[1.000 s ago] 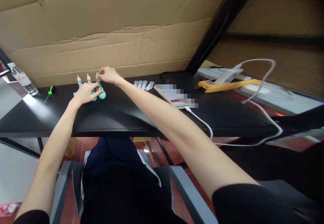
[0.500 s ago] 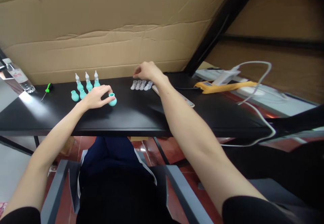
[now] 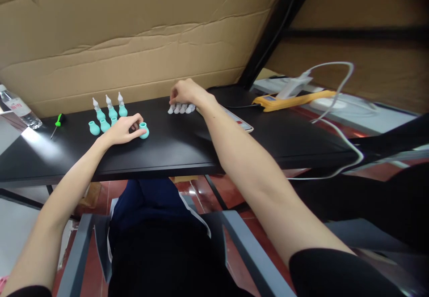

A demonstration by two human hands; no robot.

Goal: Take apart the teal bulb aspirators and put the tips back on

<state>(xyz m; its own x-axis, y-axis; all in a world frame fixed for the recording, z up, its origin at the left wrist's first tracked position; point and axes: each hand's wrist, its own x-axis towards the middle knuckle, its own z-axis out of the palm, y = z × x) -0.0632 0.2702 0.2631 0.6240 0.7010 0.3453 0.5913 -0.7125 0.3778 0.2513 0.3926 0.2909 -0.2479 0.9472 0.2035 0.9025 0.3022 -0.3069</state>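
Observation:
My left hand (image 3: 124, 129) pinches an open-necked turquoise rubber bulb (image 3: 144, 131) between thumb and fingers, its mouth facing up, low over the black table. Farther right, my right hand (image 3: 184, 92) reaches down with curled fingertips closed at the leftmost white nozzle (image 3: 170, 109) of a short row of white nozzles (image 3: 182, 109); the fingers partly hide the row. Left of my left hand are more turquoise bulbs (image 3: 94, 128) without tops, some hidden behind the hand. Behind them stand three bulbs with white nozzles fitted (image 3: 122, 108).
A phone (image 3: 243, 124) lies under my right forearm. A green-handled screwdriver (image 3: 58, 121) and a water bottle (image 3: 20, 109) are at the left. A yellow power strip (image 3: 284, 103) with a white cable (image 3: 351, 145) sits at the right. A cardboard wall (image 3: 140, 60) backs the table (image 3: 167, 156).
My right hand has lowered onto the leftmost white nozzle. My left hand still holds the turquoise bulb, now slightly lower on the table. The view has shifted slightly.

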